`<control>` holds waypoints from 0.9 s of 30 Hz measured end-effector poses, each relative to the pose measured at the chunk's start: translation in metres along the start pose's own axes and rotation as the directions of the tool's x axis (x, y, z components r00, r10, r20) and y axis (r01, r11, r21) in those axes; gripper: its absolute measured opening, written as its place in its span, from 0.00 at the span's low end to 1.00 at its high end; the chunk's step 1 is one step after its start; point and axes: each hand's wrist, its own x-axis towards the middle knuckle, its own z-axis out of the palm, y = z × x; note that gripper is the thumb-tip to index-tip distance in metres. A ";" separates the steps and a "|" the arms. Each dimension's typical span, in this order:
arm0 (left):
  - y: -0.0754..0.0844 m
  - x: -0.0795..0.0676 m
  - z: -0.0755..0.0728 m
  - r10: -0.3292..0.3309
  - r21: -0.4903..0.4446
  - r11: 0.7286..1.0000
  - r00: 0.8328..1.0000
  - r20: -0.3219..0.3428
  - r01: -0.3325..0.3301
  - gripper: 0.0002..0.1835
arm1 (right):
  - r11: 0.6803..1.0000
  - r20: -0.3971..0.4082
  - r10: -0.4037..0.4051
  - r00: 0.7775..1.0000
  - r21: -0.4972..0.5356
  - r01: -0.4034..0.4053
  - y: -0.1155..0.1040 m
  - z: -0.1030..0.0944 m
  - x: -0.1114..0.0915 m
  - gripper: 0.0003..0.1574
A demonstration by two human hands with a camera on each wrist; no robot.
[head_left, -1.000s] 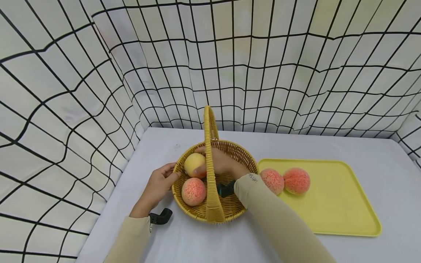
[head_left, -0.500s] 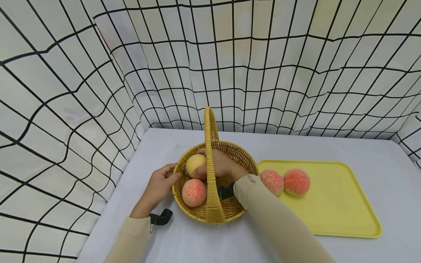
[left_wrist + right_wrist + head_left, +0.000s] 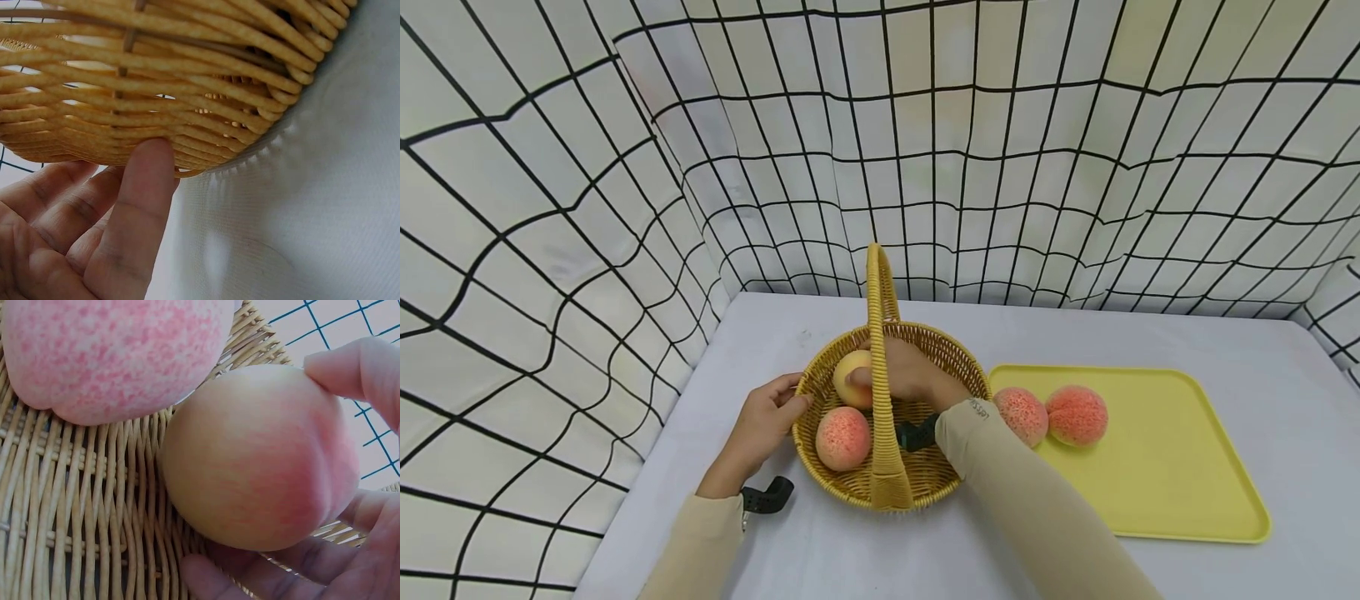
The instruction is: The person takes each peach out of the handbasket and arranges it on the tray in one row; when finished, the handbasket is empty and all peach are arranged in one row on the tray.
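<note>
A wicker basket (image 3: 961, 347) with a tall arched handle (image 3: 880, 375) stands on the white cloth. My left hand (image 3: 763, 421) holds its left side, the thumb against the weave in the left wrist view. Reaching into the basket from the right, my right hand (image 3: 910, 372) grips a yellow peach with a pink blush (image 3: 262, 459), thumb on one side and fingers on the other. The handle crosses in front of part of that hand in the head view. A speckled pink peach (image 3: 843, 439) sits beside the gripped one, near the basket's front left.
To the right lies a yellow tray (image 3: 1172, 467) bearing two speckled pink peaches, a nearer one (image 3: 1022, 415) and another (image 3: 1077, 415); my right sleeve (image 3: 1037, 492) passes in front of them. White cloth walls with black grid lines (image 3: 932, 167) rise behind and at the left.
The yellow peach has shifted slightly to the right inside the basket, with my right hand's fingers drawn closer around it. My left hand and the tray stay in place.
</note>
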 end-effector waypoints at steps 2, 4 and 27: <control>0.000 0.000 0.000 -0.001 -0.001 1.000 1.000 -0.001 0.001 0.25 | 1.000 -0.008 0.009 1.000 0.019 -0.009 0.000 0.000 0.000 0.27; 0.000 0.000 0.000 0.000 -0.002 1.000 1.000 -0.001 0.000 0.25 | 0.999 -0.011 0.016 1.000 0.029 -0.016 0.000 0.001 0.000 0.32; -0.002 0.000 0.001 0.003 -0.010 1.000 1.000 0.003 -0.003 0.23 | 0.999 -0.004 -0.031 1.000 0.028 0.031 0.002 0.002 -0.003 0.48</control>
